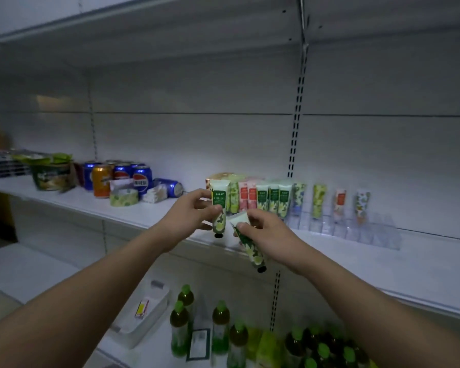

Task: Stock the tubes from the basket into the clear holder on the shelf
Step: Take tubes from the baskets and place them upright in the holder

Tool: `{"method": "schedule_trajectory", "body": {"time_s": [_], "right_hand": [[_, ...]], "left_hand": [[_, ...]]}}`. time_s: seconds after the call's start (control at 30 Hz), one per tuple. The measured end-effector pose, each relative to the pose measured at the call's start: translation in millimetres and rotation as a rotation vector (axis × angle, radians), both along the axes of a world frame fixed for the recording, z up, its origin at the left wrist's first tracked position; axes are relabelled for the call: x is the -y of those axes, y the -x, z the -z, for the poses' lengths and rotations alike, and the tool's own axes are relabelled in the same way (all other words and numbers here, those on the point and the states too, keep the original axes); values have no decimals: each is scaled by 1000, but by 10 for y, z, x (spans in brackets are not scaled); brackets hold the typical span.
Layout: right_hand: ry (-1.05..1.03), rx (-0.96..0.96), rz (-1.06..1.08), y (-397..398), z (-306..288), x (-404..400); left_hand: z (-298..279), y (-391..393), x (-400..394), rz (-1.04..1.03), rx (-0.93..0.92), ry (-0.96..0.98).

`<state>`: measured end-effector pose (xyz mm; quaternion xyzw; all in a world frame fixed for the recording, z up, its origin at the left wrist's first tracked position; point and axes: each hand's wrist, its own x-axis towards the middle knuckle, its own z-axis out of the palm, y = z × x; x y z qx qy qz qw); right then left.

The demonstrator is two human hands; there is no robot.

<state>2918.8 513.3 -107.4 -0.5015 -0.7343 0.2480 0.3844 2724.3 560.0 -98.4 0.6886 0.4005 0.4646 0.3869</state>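
Green tube (219, 205) pinched, left grip (190, 213) | right grip (263, 229) pinches second tube (250, 248) | cans (122, 176) left

Both of the person's forearms come into view bare from the bottom corners, with no sleeve, cuff or glove showing on either one. The left hand (190, 216) and the right hand (268, 232) are bare too. No ring or bracelet shows on the fingers or wrists, and no watch strap, though the light is dim and the picture soft, so a thin band could perhaps go unseen. The fingernails look short and plain. Each arm is long and slim, narrowing toward the wrist. The upper arms and whatever clothing covers the shoulders lie outside the frame.
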Motion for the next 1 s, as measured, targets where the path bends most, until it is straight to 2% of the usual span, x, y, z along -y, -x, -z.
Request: {"method": "schedule_trajectory", "body": {"time_s": [0.27, 0.47, 0.63, 0.77, 1.0], "right_hand": [[-95, 212, 81, -437, -590, -248], [-80, 257, 150, -837, -923, -536], [-86, 220, 240, -1106, -894, -800], [-137, 161, 311, -1256, -783, -1000], [-227, 114, 398, -1369, -653, -1237]], "left_hand": [[-538, -490, -274, 16, -64, -99], [-811, -723, -600, 81, -91, -80], [-731, -944, -895, 11, -201, -106], [-579, -1110, -1068, -83, -287, -209], [-317, -1381, -1326, -168, -287, -317]]}}
